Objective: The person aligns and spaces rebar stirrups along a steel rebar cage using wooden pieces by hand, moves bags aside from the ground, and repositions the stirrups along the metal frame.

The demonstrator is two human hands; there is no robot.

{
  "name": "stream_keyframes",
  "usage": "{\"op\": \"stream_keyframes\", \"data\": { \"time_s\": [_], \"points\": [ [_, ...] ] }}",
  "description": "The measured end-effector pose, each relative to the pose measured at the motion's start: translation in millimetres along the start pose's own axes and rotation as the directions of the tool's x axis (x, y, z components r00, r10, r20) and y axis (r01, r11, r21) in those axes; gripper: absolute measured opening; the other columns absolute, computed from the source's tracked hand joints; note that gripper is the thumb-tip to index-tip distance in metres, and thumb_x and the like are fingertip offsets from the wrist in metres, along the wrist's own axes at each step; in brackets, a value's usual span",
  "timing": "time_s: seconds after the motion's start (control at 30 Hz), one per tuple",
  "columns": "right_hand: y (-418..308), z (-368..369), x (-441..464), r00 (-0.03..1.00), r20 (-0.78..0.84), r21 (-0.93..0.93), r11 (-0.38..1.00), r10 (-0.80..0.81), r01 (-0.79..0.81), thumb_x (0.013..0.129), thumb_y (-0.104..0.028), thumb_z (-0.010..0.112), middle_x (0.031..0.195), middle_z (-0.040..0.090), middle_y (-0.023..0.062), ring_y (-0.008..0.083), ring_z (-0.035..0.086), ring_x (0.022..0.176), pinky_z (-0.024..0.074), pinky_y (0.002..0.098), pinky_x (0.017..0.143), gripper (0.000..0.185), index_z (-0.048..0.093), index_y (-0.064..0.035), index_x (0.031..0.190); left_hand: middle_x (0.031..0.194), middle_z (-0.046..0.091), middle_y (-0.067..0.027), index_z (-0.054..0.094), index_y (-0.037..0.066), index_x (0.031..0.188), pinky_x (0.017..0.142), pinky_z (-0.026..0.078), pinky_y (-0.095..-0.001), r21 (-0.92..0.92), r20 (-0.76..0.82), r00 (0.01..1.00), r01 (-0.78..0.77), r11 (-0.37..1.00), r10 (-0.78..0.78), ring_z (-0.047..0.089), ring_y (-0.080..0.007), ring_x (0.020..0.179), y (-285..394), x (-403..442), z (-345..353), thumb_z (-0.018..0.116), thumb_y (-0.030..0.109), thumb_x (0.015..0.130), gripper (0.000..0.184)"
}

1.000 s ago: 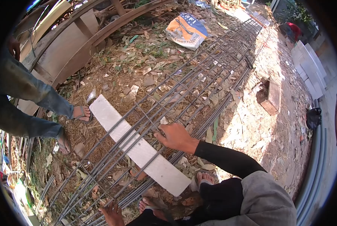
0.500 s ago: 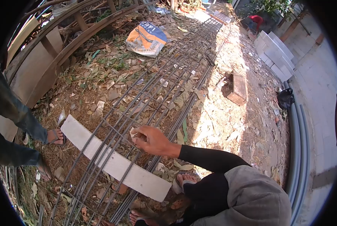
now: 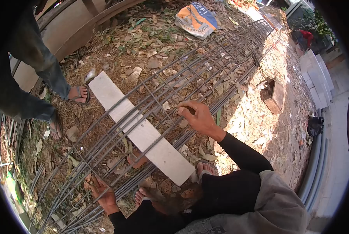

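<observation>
1. Leaf-strewn ground (image 3: 118, 64) is bordered by a wall (image 3: 342, 124).
2. On it the cage (image 3: 157, 101) is laid, its rods crossed over a board (image 3: 146, 136).
3. The right hand (image 3: 201, 118) is held curled beside it; grip cannot be told.
4. The left hand (image 3: 104, 195), barely seen earlier, is now shown there, grip unclear.

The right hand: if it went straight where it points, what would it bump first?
The right hand would probably meet the steel bars just ahead of it, though depth is unclear.
</observation>
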State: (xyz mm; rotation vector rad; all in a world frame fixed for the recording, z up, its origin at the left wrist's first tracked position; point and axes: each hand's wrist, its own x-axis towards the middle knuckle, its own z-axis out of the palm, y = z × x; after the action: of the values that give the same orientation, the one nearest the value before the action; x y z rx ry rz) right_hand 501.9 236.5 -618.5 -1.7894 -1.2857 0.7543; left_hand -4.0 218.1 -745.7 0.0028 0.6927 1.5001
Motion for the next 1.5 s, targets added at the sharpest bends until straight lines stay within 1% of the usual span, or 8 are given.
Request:
{"op": "stream_keyframes", "data": {
  "time_s": [0.13,0.27,0.37,0.57,0.73,0.77,1.17,1.5],
  "points": [
    [-5,-9,18,0.999,0.001,-0.047,0.998,-0.050,0.050,0.101,-0.023,0.067,0.104,0.076,0.0142,0.0203,0.068,0.079,0.0515,0.0343,0.070,0.028,0.075,-0.0013,0.117,0.144,0.062,-0.0173,0.048,0.000,0.152,0.095,0.065,-0.0347,-0.041,-0.024,0.997,0.073,0.997,-0.074,0.068,-0.0223,0.121,-1,-6,1,0.063,0.033,0.108,0.057],
    [-23,-13,30,0.997,0.014,-0.034,0.997,-0.071,0.071,0.101,-0.024,0.068,0.094,0.075,0.0102,0.0139,0.061,0.076,0.0497,0.0320,0.070,0.029,0.075,0.0000,0.115,0.126,0.071,-0.0175,0.061,-0.003,0.134,0.081,0.062,-0.0298,0.332,-0.251,0.957,0.229,0.915,-0.148,0.073,-0.0219,0.100,5,-40,-20,0.064,0.038,0.107,0.049],
    [-12,-9,27,0.995,0.024,-0.018,0.995,-0.099,0.099,0.101,-0.023,0.068,0.094,0.074,0.0092,0.0132,0.060,0.075,0.0493,0.0316,0.069,0.028,0.075,-0.0002,0.116,0.103,0.077,-0.0150,0.071,-0.004,0.118,0.074,0.060,-0.0309,0.798,-0.398,0.902,0.430,0.422,-0.167,0.074,-0.0205,0.086,31,-94,26,0.068,0.036,0.104,0.042],
    [-11,26,23,0.980,0.069,-0.032,0.982,-0.186,0.188,0.098,-0.021,0.071,0.095,0.076,0.0115,0.0187,0.065,0.072,0.0500,0.0327,0.067,0.026,0.075,-0.0018,0.114,0.092,0.078,-0.0120,0.077,-0.004,0.105,0.077,0.057,-0.0330,0.977,0.210,0.978,-0.210,-0.028,-0.009,0.074,-0.0186,0.085,55,-65,159,0.073,0.027,0.100,0.032],
    [-30,48,3,0.945,0.164,-0.133,0.943,-0.282,0.305,0.099,-0.023,0.071,0.094,0.073,0.0128,0.0239,0.067,0.078,0.0522,0.0371,0.070,0.023,0.075,-0.0032,0.111,0.111,0.076,-0.0217,0.076,-0.003,0.109,0.086,0.056,-0.0447,0.509,0.686,0.689,-0.683,-0.523,-0.233,0.073,-0.0371,0.095,4,35,218,0.074,0.015,0.094,0.024],
    [-27,50,-2,0.940,0.176,-0.152,0.935,-0.293,0.320,0.099,-0.023,0.071,0.093,0.072,0.0140,0.0268,0.067,0.077,0.0528,0.0387,0.070,0.023,0.075,-0.0038,0.111,0.112,0.075,-0.0235,0.076,-0.002,0.109,0.088,0.056,-0.0467,0.360,0.755,0.585,-0.748,-0.557,-0.298,0.072,-0.0406,0.097,-8,51,217,0.074,0.014,0.093,0.023],
    [13,34,-10,0.944,0.107,-0.292,0.898,-0.312,0.330,0.093,-0.025,0.071,0.097,0.069,0.0155,0.0382,0.069,0.092,0.0561,0.0495,0.080,0.026,0.072,-0.0037,0.108,0.088,0.070,-0.0215,0.074,-0.004,0.091,0.078,0.051,-0.0468,0.652,0.520,0.809,-0.584,-0.484,-0.274,0.068,-0.0398,0.085,-37,88,217,0.078,0.005,0.084,0.012],
    [27,43,-13,0.927,0.070,-0.368,0.854,-0.368,0.367,0.093,-0.024,0.072,0.106,0.059,0.0144,0.0374,0.065,0.094,0.0542,0.0507,0.081,0.029,0.066,-0.0051,0.115,0.099,0.065,-0.0179,0.072,-0.002,0.099,0.081,0.049,-0.0511,0.291,0.721,0.640,-0.625,-0.724,-0.263,0.063,-0.0401,0.096,-43,73,194,0.076,0.004,0.086,0.014]
  ]
}}
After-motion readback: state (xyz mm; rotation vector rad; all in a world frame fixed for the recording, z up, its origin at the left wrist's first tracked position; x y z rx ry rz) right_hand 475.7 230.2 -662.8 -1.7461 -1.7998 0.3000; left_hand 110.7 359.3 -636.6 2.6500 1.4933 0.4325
